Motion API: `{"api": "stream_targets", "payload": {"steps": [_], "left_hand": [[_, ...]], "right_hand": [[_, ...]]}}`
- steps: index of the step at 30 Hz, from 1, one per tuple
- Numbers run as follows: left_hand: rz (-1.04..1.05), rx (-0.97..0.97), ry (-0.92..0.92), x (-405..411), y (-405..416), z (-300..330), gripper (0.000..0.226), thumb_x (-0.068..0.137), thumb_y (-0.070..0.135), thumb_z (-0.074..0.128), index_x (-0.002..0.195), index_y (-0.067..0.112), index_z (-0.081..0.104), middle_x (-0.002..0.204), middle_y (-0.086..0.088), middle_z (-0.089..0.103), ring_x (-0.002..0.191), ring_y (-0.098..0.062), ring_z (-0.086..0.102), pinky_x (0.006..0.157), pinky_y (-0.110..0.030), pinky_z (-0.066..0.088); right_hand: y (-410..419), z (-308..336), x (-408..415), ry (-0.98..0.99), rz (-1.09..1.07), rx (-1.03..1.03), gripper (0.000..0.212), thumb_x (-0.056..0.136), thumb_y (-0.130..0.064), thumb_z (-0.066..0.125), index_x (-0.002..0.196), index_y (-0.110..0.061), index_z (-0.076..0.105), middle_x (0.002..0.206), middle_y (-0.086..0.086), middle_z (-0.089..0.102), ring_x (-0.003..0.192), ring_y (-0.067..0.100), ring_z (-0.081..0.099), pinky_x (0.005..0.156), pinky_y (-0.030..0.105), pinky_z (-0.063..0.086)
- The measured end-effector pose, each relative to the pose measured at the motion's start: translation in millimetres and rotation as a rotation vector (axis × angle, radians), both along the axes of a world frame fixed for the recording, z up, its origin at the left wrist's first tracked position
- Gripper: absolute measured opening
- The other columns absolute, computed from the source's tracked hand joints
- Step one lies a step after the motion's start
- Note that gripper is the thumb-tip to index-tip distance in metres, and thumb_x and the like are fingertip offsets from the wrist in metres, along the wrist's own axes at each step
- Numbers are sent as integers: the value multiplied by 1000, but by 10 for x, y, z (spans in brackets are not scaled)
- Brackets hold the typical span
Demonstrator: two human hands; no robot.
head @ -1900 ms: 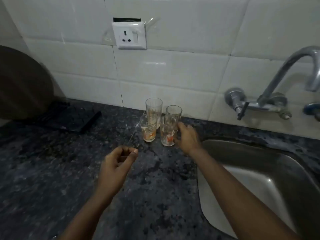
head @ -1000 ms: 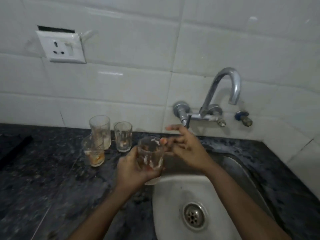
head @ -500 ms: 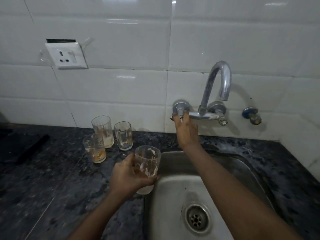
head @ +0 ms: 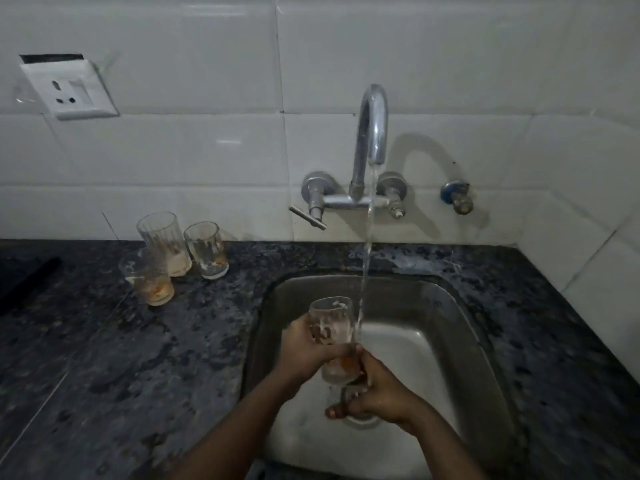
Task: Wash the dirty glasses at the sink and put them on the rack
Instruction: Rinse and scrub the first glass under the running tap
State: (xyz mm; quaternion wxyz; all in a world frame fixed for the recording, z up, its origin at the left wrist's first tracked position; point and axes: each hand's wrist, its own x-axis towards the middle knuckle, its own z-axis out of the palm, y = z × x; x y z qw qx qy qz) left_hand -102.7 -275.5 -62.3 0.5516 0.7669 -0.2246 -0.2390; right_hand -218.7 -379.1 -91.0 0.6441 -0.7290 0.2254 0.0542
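Over the steel sink I hold a dirty glass, upright and slightly tilted, with white and orange residue inside. My left hand grips its left side around the middle. My right hand curls round its base from the right and below. Water runs from the curved tap and falls just right of the glass rim onto my right hand. Three more dirty glasses stand on the counter at the left: a tall one, a shorter one and a front one. No rack is in view.
The dark speckled stone counter surrounds the sink. The tap's lever handle sticks out to the left, and a second valve sits on the tiled wall. A wall socket is at upper left. A dark object lies at the left edge.
My right hand left the tap handle and came down to the glass's base. Water now runs from the tap. My left hand moved the glass over the sink, beside the stream.
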Motion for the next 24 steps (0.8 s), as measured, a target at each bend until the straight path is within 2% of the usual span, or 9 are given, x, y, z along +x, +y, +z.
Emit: {"api": "stream_targets", "payload": {"steps": [2, 3, 7, 9, 12, 14, 18, 21, 24], "left_hand": [[-30, -5, 77, -159, -115, -97, 43, 53, 15, 88, 91, 14, 68, 85, -7, 74, 79, -19, 72, 73, -38, 60], [-49, -17, 114, -243, -160, -126, 42, 56, 15, 87, 93, 12, 67, 89, -10, 74, 83, -23, 71, 75, -39, 59], [-82, -74, 162, -416, -281, -140, 46, 70, 27, 79, 109, 14, 60, 103, -5, 71, 92, -14, 68, 73, -21, 56], [-118, -62, 114, -424, -302, -68, 41, 76, 31, 73, 111, 16, 59, 107, 0, 69, 98, -11, 65, 80, -22, 54], [-151, -82, 27, -390, -311, 37, 37, 86, 35, 60, 118, 17, 56, 111, 4, 65, 103, -9, 62, 84, -22, 53], [-61, -133, -74, -309, -303, 78, 36, 90, 36, 52, 122, 18, 55, 113, 4, 64, 104, -7, 61, 87, -23, 52], [8, -150, -319, -58, -281, 129, 17, 93, 18, 51, 103, 18, 64, 96, 5, 67, 87, -3, 64, 76, -17, 53], [-146, -59, -402, 47, -325, 99, 19, 91, 7, 50, 93, 13, 68, 79, 5, 67, 68, -2, 63, 66, -12, 49], [-294, 75, -588, 67, -420, 61, 18, 90, 7, 54, 98, 5, 69, 79, -1, 66, 62, 2, 52, 60, -1, 35]], "right_hand": [[-9, -72, -66, -51, -170, -17, 71, 54, -17, 88, 114, -24, 52, 108, -1, 67, 100, 14, 65, 88, 36, 56], [-42, -115, -101, -58, -244, -29, 66, 53, -17, 88, 109, -23, 54, 103, 0, 69, 96, 16, 67, 87, 40, 56], [-166, -156, -197, 15, -286, -113, 69, 47, -28, 83, 108, -23, 52, 105, 3, 66, 94, 20, 65, 83, 41, 57], [-214, -138, -192, 20, -305, -137, 78, 38, -39, 81, 109, -23, 53, 102, 3, 67, 90, 20, 67, 78, 43, 58], [-275, -87, -110, -27, -331, -189, 78, 47, -30, 89, 116, -27, 52, 105, -6, 65, 97, 15, 63, 82, 34, 56], [-310, -36, -31, -47, -344, -233, 76, 54, -21, 88, 119, -25, 49, 104, -7, 61, 98, 15, 59, 80, 25, 49], [-358, -19, 90, -16, -323, -351, 74, 53, -15, 87, 118, -19, 49, 108, -1, 61, 97, 17, 58, 81, 29, 49], [-413, -32, 140, 19, -291, -494, 68, 52, -15, 84, 112, -18, 50, 108, 2, 63, 98, 22, 60, 80, 33, 52], [-478, -24, 158, 32, -293, -614, 59, 54, -13, 81, 103, -17, 48, 105, 6, 64, 97, 26, 61, 72, 30, 46]]}}
